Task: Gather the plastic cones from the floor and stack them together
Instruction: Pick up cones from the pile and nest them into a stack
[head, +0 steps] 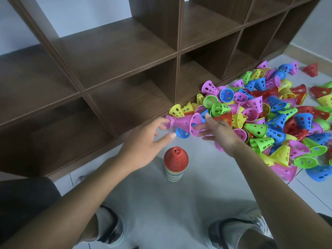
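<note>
Soft, even daylight; the pale floor point(179, 203) is bright, with faint diffuse shadows under the arms. The shelf unit point(107, 56) bows from wide-angle distortion. Slight motion blur softens the hands and edges; no glare.

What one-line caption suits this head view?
Both hands, left and right, reach a pink cone beside the red-topped stack.
</note>
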Demonstrator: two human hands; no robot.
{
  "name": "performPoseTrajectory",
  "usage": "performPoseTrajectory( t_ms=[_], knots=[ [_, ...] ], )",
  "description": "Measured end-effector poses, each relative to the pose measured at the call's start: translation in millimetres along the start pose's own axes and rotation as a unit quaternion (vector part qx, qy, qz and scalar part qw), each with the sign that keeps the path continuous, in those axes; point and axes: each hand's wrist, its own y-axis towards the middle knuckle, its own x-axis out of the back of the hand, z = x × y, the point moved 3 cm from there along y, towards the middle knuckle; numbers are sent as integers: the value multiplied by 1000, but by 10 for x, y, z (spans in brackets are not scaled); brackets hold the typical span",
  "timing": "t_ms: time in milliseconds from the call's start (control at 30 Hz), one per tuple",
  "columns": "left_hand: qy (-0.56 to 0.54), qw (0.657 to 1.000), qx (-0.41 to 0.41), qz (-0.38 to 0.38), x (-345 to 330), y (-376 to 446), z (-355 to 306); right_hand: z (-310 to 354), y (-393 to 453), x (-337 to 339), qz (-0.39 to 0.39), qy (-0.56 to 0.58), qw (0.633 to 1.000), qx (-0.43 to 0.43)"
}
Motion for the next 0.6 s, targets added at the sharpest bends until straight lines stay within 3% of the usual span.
performPoseTrajectory(
  t_ms=[167, 367, 500, 600],
  knots=[
    [-144, 988, 58, -2, -45, 27, -97, 361, -153, -246, 89, -38, 994, 50],
    [-311, 937, 158, -26, -23, 33, -99, 544, -242, -422, 142, -67, 983, 92],
    [-401, 899, 171, -29, 47, 55, -111, 591, -274, -494, 198, -69, 973, 94],
    [-410, 897, 159, -48, 46, 50, -96, 557, -245, -511, 238, -49, 967, 81]
  ],
)
